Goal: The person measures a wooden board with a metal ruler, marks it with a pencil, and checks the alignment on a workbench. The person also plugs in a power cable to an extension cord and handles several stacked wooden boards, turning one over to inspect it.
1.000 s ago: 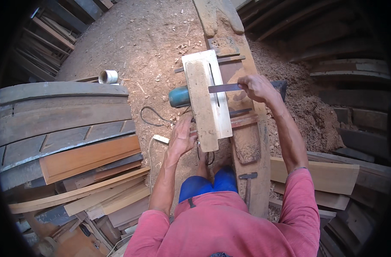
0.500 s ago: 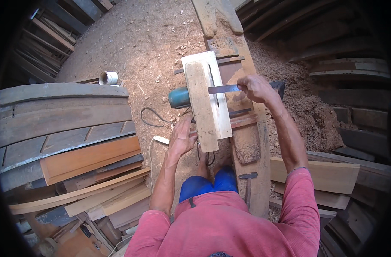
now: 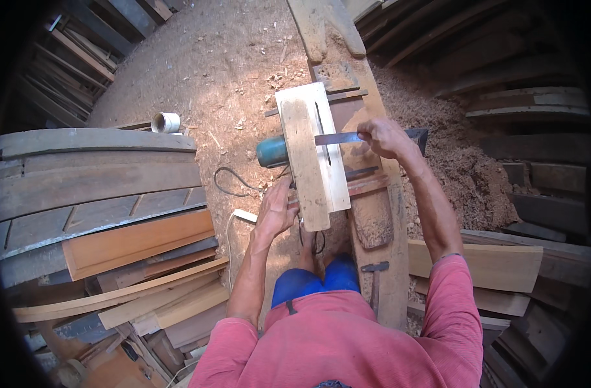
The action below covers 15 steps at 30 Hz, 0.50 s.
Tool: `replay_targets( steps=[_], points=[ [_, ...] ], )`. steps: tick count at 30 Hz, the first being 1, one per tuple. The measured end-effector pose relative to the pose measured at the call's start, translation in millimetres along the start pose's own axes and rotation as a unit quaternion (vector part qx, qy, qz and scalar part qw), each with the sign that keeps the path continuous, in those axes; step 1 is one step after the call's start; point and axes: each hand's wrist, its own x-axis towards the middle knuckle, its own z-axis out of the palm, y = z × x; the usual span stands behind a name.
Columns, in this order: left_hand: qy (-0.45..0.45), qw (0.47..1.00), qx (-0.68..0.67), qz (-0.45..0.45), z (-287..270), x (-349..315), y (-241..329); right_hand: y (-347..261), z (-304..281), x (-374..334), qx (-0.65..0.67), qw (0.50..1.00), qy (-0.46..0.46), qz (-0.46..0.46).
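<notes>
My right hand [image 3: 381, 137] pinches the end of a flat metal strip [image 3: 337, 138], which looks like a steel ruler. The strip lies across a white board [image 3: 335, 171] with a long dark slot, and its other end meets a long wooden plank [image 3: 306, 165] on that board. Under the board's left side a teal motor housing [image 3: 272, 151] of a power tool sticks out. My left hand [image 3: 277, 208] is closed at the plank's near left side, below the motor. What its fingers grip is hidden.
A long wooden bench [image 3: 392, 271] carries the board, with a hammer [image 3: 375, 278] on its near end. Stacked planks [image 3: 95, 171] stand at left, more boards [image 3: 480, 262] at right. A cable [image 3: 227, 184] and white power strip [image 3: 245, 215] lie on the shaving-strewn floor. A white cup-like container [image 3: 166, 122] sits behind the left stack.
</notes>
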Motion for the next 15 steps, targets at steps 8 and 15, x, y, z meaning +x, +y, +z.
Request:
replay_targets(
  steps=[8,15],
  points=[
    [-0.019,1.0,0.016,0.004,-2.8,1.0,1.6,-2.8,-2.6,3.3,-0.014,1.0,-0.009,0.023],
    [-0.007,1.0,0.027,0.008,-4.6,0.6,6.6,-5.8,-4.8,2.1,-0.019,1.0,-0.001,0.016]
  ],
)
